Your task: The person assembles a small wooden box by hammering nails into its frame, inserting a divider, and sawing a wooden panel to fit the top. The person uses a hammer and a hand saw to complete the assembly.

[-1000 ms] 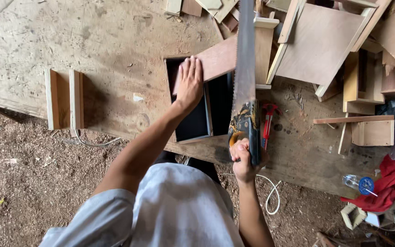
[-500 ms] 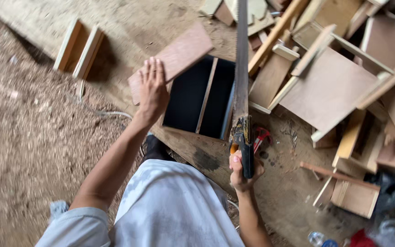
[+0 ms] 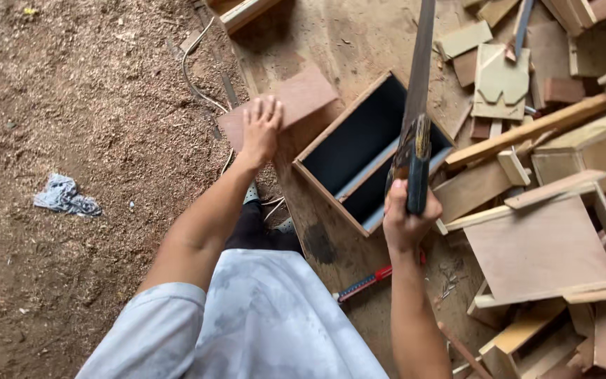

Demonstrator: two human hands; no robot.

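Across the left half of the view, from seven to eleven o'clock, spreads the sawdust-strewn dirt floor (image 3: 71, 126), with a crumpled grey rag (image 3: 64, 196) lying on it at nine o'clock. From twelve down to five o'clock runs the broad worn plywood sheet (image 3: 359, 42) that carries the work, and at three o'clock a heap of pale wooden offcuts and small frames (image 3: 548, 224) is piled over its right side. At the centre sits the open rectangular wooden box with a dark interior (image 3: 359, 151), tilted diagonally, a light strip lying inside it. Just beside it at eleven o'clock lies the flat reddish-brown board (image 3: 303, 95); the left hand (image 3: 259, 130) rests palm down on it, fingers spread wide. The long hand saw with a dark blade and worn handle (image 3: 416, 91) stretches from the centre to twelve o'clock, crossing above the box; the right hand (image 3: 407, 217) is closed tightly round its handle. At six o'clock a thin red-handled tool (image 3: 362, 284) lies on the plywood, near the right forearm.
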